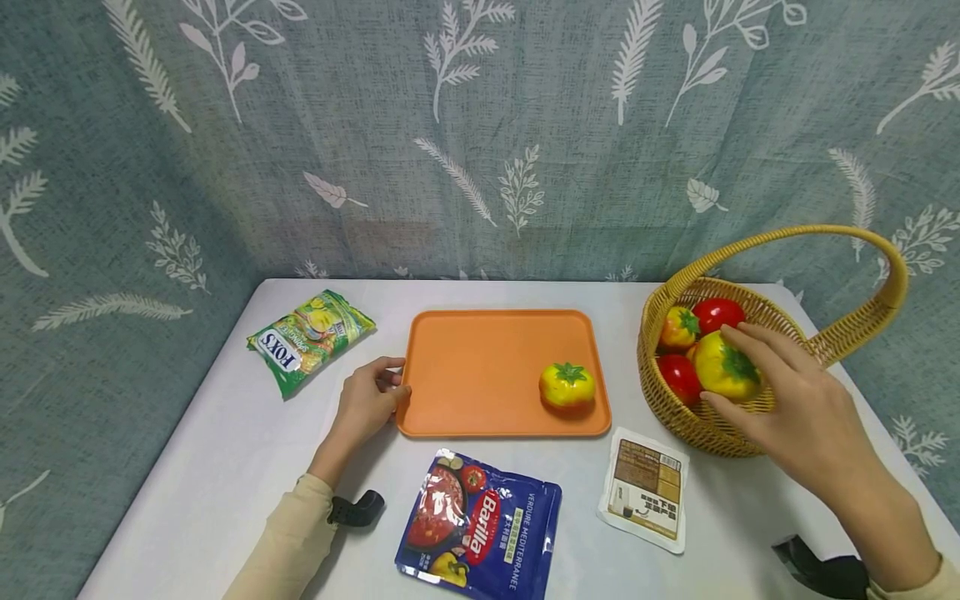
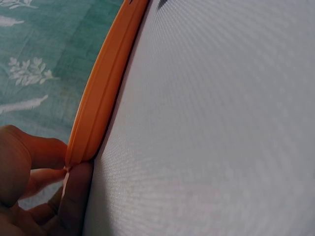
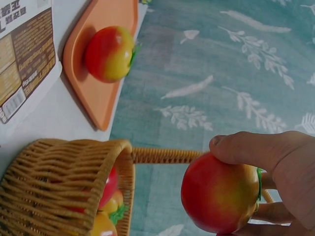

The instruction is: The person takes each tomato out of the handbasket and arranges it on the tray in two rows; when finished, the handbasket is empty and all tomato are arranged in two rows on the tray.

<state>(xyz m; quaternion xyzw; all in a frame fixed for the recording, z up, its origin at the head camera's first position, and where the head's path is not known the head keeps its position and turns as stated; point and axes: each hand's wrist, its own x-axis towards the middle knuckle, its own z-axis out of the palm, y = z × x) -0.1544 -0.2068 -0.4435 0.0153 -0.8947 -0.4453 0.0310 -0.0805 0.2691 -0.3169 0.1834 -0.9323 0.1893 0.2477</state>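
My left hand [image 1: 370, 392] pinches the left rim of an orange tray [image 1: 472, 367] between thumb and fingers; the left wrist view shows the tray's edge [image 2: 101, 93] close up. On the tray's right side sits a yellow-and-red tomato [image 1: 567, 387] with a green leafy top. Over at the right, my right hand [image 1: 798, 400] grips a similar yellow-and-red tomato [image 3: 219, 194], held above the wicker basket [image 1: 705, 425] in the right wrist view. Inside the basket lie red fruits [image 1: 718, 314] and a smaller yellow-orange one [image 1: 679, 327], partly hidden by the held tomato.
A green Fox's candy bag [image 1: 311, 340] lies left of the tray. In front are a blue Barilla sauce pouch [image 1: 480, 525] and a white-and-brown packet [image 1: 645, 490]. The basket's tall handle [image 1: 892, 292] arches up on the right. A patterned curtain [image 1: 480, 167] hangs behind the table.
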